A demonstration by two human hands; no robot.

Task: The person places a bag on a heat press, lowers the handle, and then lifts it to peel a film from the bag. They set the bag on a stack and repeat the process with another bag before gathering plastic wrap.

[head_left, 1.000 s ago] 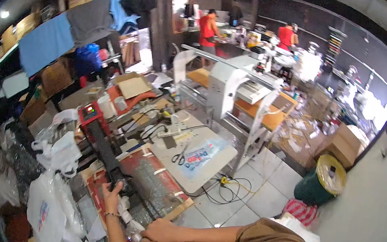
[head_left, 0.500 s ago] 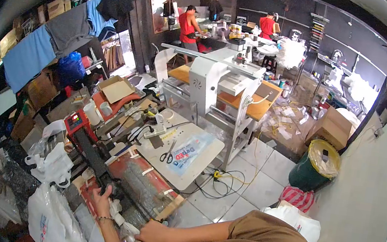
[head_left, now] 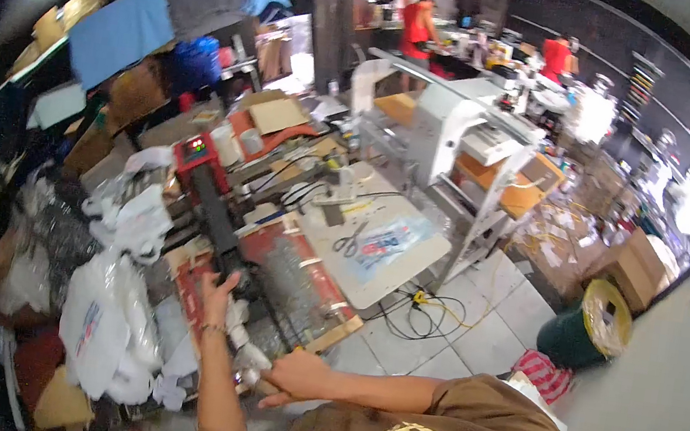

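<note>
My left hand (head_left: 216, 296) is beside the long black bar (head_left: 216, 219) of a machine with a red control box (head_left: 195, 150) and lit digits. Its thumb and fingers are apart, with nothing visible in them. My right hand (head_left: 300, 375) is near the bar's lower end, fingers curled and thumb pointing left. What it grips, if anything, is hidden. Between my wrists lies crumpled whitish material (head_left: 244, 338), with a shiny object (head_left: 249, 376) close to my right thumb. Clear plastic film (head_left: 293, 272) covers the red, wood-edged board (head_left: 270, 245) beside the bar.
White plastic bags (head_left: 104, 332) pile up at left. A pale tabletop (head_left: 409, 264) holds scissors (head_left: 348, 242) and a printed plastic bag (head_left: 385, 246). Black cables (head_left: 419, 318) coil on the tiles. A green bin (head_left: 571, 335) stands right. Two people in red work behind a white-framed machine (head_left: 445, 133).
The camera has turned left, so the scene sits further right. My left hand's fingers have come off the black bar and spread. My right hand stays near the bar's lower end.
</note>
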